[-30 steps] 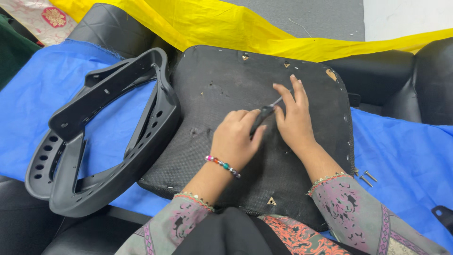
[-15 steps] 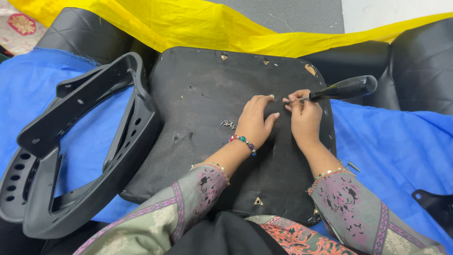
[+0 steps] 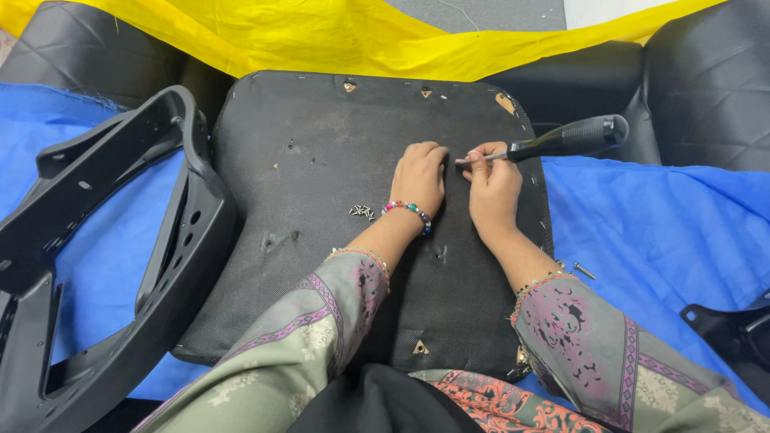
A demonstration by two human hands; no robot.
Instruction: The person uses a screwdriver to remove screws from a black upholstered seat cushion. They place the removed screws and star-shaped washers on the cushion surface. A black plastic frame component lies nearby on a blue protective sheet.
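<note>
Here, seat base point(image 3: 321, 240): black, lying underside up on the blue cloth point(image 3: 658, 232).
Left hand point(image 3: 419, 178): fingers curled, pressing on the seat base fabric.
Right hand point(image 3: 493, 188): fingers closed around a screwdriver point(image 3: 553, 143), near its metal shaft; the black handle points right.
Screws point(image 3: 362, 212): small pile on the base, near the left wrist.
Chair frame point(image 3: 104, 265): black plastic, at the left.

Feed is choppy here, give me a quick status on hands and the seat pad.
Left hand fisted on seat pad. Right hand grips screwdriver, tip at pad. Loose screws beside left wrist.
</note>
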